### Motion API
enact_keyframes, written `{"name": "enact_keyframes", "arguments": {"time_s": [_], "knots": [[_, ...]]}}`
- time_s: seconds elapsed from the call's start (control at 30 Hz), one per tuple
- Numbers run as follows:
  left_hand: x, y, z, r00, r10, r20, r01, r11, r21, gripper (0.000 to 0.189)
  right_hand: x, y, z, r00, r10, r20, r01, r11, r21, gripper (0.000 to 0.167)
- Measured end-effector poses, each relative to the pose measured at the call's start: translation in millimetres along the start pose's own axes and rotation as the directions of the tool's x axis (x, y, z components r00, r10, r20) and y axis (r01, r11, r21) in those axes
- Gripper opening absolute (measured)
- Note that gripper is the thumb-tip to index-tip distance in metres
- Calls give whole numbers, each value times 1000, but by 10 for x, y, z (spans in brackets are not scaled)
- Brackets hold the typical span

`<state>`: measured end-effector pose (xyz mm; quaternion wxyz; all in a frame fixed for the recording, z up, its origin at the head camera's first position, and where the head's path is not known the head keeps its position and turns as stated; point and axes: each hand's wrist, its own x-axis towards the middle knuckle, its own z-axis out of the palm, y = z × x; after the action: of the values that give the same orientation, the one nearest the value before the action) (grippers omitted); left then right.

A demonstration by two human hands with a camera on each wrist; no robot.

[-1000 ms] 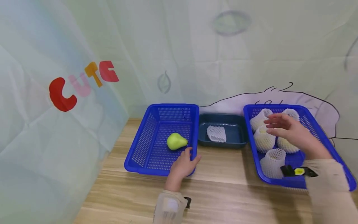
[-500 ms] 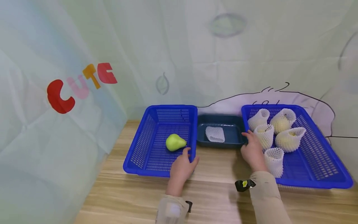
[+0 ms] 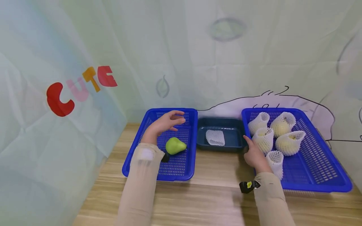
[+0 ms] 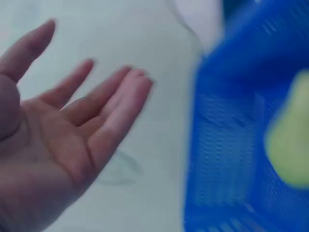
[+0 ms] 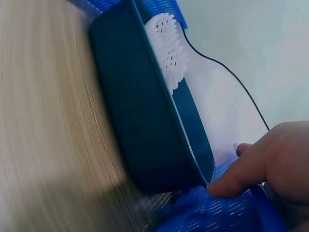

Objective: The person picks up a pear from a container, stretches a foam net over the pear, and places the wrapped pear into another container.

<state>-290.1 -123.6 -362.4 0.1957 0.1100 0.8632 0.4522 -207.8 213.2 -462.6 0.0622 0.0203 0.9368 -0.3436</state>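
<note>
My left hand (image 3: 167, 122) hovers over the left blue basket (image 3: 191, 157), palm turned inward and fingers loosely bent, holding nothing. Below it a green pear (image 3: 176, 146) lies on its side in that basket. At the left rim of the right blue basket (image 3: 325, 168), my right hand (image 3: 256, 158) grips the edge. Its thumb (image 5: 227, 184) lies along the outer side, right by the corner of the dark teal tray (image 5: 140, 106); most of the other fingers are hidden. A flat white foam net (image 3: 215, 138) lies in the tray between the baskets.
Several pale fruits (image 3: 289, 143) in white foam nets fill the left part of the right basket. The wooden table (image 3: 209, 201) extends in front of the containers. A printed cloth (image 3: 181, 62) hangs close behind and along the left side.
My right hand has come down from above the wrapped fruits to the right basket's left rim. My left hand has left its basket's near right corner and risen leftward over the pear.
</note>
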Motion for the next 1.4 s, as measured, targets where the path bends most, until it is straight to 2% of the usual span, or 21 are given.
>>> {"name": "enact_keyframes", "arguments": {"time_s": [0.03,0.07,0.1,0.13,0.2,0.27,0.3,0.33,0.4,0.43,0.47,0.5,0.63,0.7,0.77,0.87,0.9,1.0,1.07,1.2,1.4], "knots": [[89,-60,-4,1000,-13,16,13,1000,20,59,2,11,-4,1000,-8,3,7,1000,7,72],[168,-128,15,999,-35,20,33,996,82,63,3,19,-7,1000,-16,7,16,1000,14,72],[225,-188,54,997,-72,13,68,983,172,68,1,25,-9,1000,-23,12,22,999,23,73],[269,-250,110,994,-113,4,108,958,266,75,-1,31,-11,999,-30,15,29,999,29,73],[317,-361,254,978,-208,-19,195,880,434,86,-6,42,-16,999,-36,16,36,999,34,74],[312,-434,403,949,-310,-55,291,796,531,94,-9,52,-16,999,-36,18,36,999,37,75],[294,-450,470,933,-350,-82,334,760,557,96,-10,53,-15,999,-32,19,31,999,39,75],[278,-464,530,920,-379,-106,368,735,569,95,-9,54,-14,999,-27,20,27,999,41,75],[237,-456,618,902,-405,-152,411,691,595,87,-5,60,-13,1000,-20,23,19,999,46,75],[204,-441,639,892,-418,-174,434,679,592,85,-2,58,-8,1000,-20,24,19,999,46,75],[175,-423,653,885,-423,-195,452,678,580,82,-1,56,-4,1000,-20,24,19,999,47,75],[153,-409,662,884,-419,-207,456,676,579,79,1,54,-1,1000,-21,21,20,999,46,75],[134,-415,651,891,-402,-211,446,688,572,78,5,56,4,1000,-26,15,25,999,44,75],[149,-450,635,906,-379,-191,412,677,610,77,3,53,4,999,-29,15,29,999,46,75],[167,-482,602,914,-364,-177,392,685,614,77,1,56,4,999,-38,14,37,998,49,75],[208,-490,519,932,-322,-166,356,724,591,75,-8,60,0,999,-49,4,49,997,55,75],[226,-472,488,938,-303,-167,342,746,572,74,-10,62,-3,999,-50,1,50,997,56,75],[254,-367,426,955,-227,-190,294,806,514,73,-12,74,-6,999,-49,-1,49,997,55,76],[268,-276,429,960,-169,-222,260,831,493,71,-11,80,-10,999,-43,4,43,998,53,76],[238,-65,549,951,-38,-308,189,856,480,72,-10,81,-10,999,-35,13,34,998,56,75],[75,197,884,910,123,-396,28,935,354,71,-7,86,0,999,-54,2,54,997,47,72]]}}
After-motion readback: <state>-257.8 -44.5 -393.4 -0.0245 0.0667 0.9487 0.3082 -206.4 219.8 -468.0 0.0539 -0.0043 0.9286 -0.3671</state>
